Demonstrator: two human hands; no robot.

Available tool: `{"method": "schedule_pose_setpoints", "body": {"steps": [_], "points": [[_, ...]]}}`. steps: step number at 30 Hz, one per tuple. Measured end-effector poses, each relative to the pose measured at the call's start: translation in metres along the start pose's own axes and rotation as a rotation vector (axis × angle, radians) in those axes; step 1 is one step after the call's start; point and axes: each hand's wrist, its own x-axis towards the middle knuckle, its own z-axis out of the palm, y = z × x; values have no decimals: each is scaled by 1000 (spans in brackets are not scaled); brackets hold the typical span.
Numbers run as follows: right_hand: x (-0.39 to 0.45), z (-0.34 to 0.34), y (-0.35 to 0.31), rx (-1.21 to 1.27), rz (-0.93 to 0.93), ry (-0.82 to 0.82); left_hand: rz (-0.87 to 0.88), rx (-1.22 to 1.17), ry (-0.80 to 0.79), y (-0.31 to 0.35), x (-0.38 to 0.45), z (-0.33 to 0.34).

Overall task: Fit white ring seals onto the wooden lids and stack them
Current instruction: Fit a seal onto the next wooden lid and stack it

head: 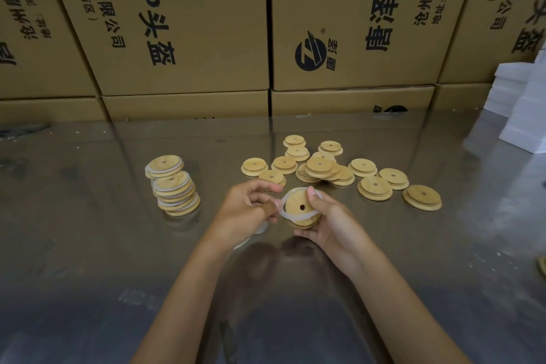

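White ring seal (295, 214) stretched over wooden lid (301, 206) by both hands.

You've got one round wooden lid (301, 208) up off the table in front of you, tilted, its small centre hole facing you. A white ring seal (291, 216) loops round its rim, seated along the near-left edge, loose at the top. Far left, sealed lids sit in a leaning stack (174, 188), white bands showing between the discs. To the far right, bare lids (339, 168) lie scattered flat, some overlapping, each with a raised inner step.
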Motion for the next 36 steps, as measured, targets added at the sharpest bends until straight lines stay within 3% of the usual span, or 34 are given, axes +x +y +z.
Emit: {"method": "schedule_pose_setpoints", "body": {"steps": [5,10,17,25,36], "points": [[0,-2,-1,40,9,-16,-10,-25,-20,0,0,0],[0,-5,-1,-18,26,-70,-13,-21,65,-6,3,4],[0,-6,-1,-26,17,-42,45,16,82,-13,7,7],[4,-5,2,-8,7,33,-53,-35,49,-19,11,7],[3,-6,7,23,-30,76,-33,-25,49,-22,12,9]]}}
